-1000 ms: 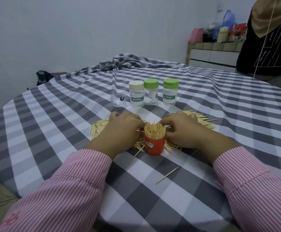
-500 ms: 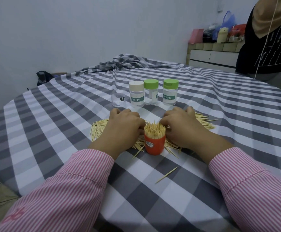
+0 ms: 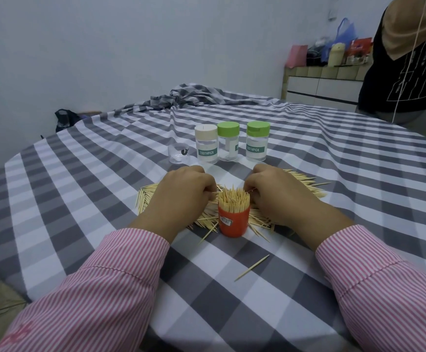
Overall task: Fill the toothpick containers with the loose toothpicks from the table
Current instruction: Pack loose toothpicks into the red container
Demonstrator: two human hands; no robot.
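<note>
Pinching toothpicks in both curled hands, left hand and right hand; light, stiff, slippery — grip bundles mid-length.

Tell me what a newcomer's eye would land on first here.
First, the orange container near the table's front, packed with upright toothpicks, with the left hand and right hand working in the loose toothpicks spread around it. Behind stand three capped clear jars, apparently empty.
</note>
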